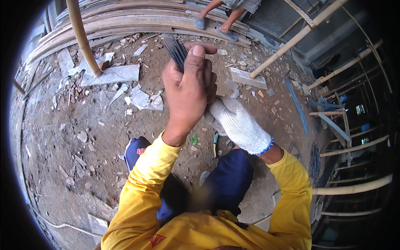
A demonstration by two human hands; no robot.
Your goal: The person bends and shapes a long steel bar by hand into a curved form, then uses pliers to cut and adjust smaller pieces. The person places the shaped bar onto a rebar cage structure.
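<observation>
My bare left hand (189, 79) is closed around a bundle of thin dark wires (176, 51), whose ends stick out above the fist, up and to the left. The thumb lies along the bundle. My right hand (239, 123), in a white knit glove with a blue edge, is just below and to the right of the left hand and seems to meet it. Its fingers are hidden behind the left hand and the wrist, so I cannot tell whether they grip the bundle's lower part. A hand tool (215, 145) with yellow-green handles lies on the ground between my knees.
Bamboo poles (83, 39) stand on flat slabs (111, 75), left and right. Broken tile pieces (141, 98) litter the dirt. Long planks (125, 23) are stacked at the back, where another person's legs (231, 21) stand. Bamboo scaffolding (354, 190) lines the right side.
</observation>
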